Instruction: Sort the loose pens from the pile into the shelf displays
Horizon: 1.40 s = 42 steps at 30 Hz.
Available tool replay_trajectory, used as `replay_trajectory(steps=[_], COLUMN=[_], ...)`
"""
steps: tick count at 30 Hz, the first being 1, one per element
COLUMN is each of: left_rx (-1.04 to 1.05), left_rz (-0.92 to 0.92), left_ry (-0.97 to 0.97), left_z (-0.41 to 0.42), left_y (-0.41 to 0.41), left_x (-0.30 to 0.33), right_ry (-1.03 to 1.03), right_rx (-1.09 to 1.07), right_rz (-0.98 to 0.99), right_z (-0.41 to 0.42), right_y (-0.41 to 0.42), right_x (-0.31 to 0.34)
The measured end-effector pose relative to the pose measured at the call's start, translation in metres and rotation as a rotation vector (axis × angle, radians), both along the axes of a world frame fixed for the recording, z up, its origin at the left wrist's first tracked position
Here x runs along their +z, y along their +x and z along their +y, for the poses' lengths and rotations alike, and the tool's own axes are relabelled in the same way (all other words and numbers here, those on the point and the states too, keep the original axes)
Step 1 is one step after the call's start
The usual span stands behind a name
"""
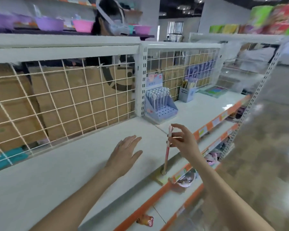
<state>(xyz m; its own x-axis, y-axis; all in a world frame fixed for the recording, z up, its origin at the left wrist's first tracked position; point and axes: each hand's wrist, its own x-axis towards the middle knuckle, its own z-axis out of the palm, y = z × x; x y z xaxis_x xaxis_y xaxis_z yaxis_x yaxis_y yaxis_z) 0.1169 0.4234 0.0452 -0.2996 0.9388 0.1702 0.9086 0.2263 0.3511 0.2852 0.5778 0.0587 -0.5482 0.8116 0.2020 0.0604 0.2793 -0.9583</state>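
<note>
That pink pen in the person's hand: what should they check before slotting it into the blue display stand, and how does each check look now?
1. Grip on the pink pen: right hand pinches it, ok.
2. Left hand free: open over the shelf, ok.
3. Free holes in the blue display stand: front rows empty, ok.
4. Pen near the stand: apart, not ok.
5. Pen matches the stand's pens: cannot tell.

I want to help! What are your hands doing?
Left hand: open, fingers straight, above the shelf.
Right hand: pinching a pink pen.
</note>
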Motion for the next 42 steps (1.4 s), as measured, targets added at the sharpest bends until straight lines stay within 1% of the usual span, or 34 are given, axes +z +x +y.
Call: replay_trajectory(steps=[6,10,15,20,27,32,37,42], left_rx=[-0.050,-0.083,-0.126,-0.136,-0.174,-0.084,0.020,0.082], left_rz=[-0.007,-0.005,0.038,0.044,0.079,0.038,-0.017,-0.076], left_ry=[0.087,0.068,0.066,0.054,0.114,0.139,0.214,0.251], left_z=[0.116,0.175,0.230,0.279,0.366,0.439,0.508,0.548], left_y=[0.068,0.108,0.138,0.154,0.140,0.104,0.074,0.056], left_x=[0.001,0.004,0.008,0.010,0.000,0.000,0.010,0.008], right_ry=[0.064,0.099,0.130,0.106,0.115,0.092,0.016,0.039], right_rx=[-0.109,-0.173,-0.266,-0.370,-0.392,-0.378,-0.328,-0.265], right_rz=[-0.024,-0.020,0.025,0.092,0.111,0.113,0.088,0.065], right_z=[0.086,0.135,0.179,0.222,0.293,0.365,0.444,0.506], right_y=[0.078,0.113,0.140,0.142,0.135,0.120,0.081,0.040], right_x=[0.009,0.020,0.026,0.020,0.018,0.023,0.037,0.042])
